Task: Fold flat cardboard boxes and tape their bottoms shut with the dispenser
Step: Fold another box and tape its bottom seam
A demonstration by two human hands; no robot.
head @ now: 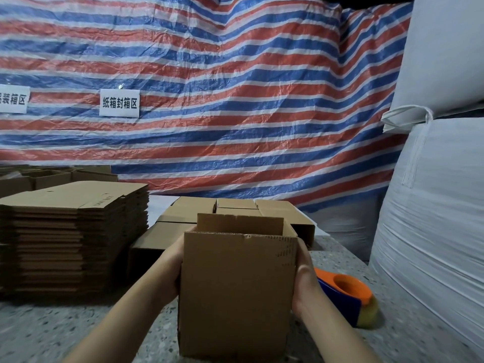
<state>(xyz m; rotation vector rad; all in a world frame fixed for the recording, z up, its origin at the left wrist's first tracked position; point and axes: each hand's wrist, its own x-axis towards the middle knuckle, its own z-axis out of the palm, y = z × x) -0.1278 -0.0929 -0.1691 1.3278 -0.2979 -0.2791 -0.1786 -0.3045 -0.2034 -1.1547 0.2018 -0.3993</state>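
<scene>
I have a squared-up cardboard box [235, 292] standing in front of me on the speckled desk [78, 328], my left hand [171, 268] pressed flat-ish against its left wall and my right hand [303, 279] wrapped on its right wall, so both sides of my grip are holding the box between them. Its upper flaps stand open and, as far as I can see into it, nothing is inside; whether its bottom is already taped I cannot tell from here. The tape dispenser [345, 297], orange and blue with a roll at its near end, lies on the desk just beside my right wrist, untouched. Behind the box sit several assembled boxes [235, 208], which I judge to be finished ones. To my left a tall stack of flat cardboard [76, 237] still waits, so most of the job looks to be ahead of me.
</scene>
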